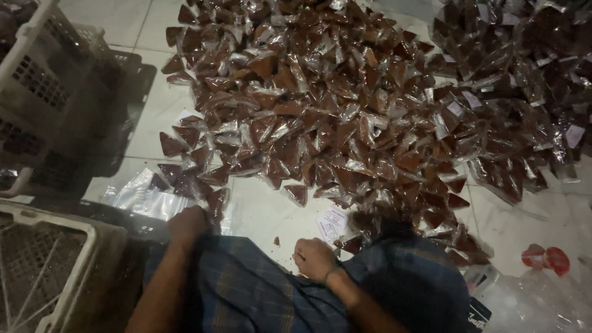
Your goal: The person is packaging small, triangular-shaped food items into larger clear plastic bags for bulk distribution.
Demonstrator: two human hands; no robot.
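Note:
A large heap of small clear plastic packets (327,105) filled with brown triangular pieces covers the white tiled floor in front of me. My left hand (188,223) rests with curled fingers at the near edge of the heap, touching a packet (216,200) beside my blue checked cloth (265,290). My right hand (313,258) is closed in a loose fist on the cloth, next to a small white paper label (332,223). I cannot see anything inside that fist.
White plastic crates (37,74) stand at the left, and another crate (49,259) sits at my near left. A second pile of bagged packets (524,80) lies at the far right. Empty clear bags (139,197) and a red item (547,258) lie on the floor.

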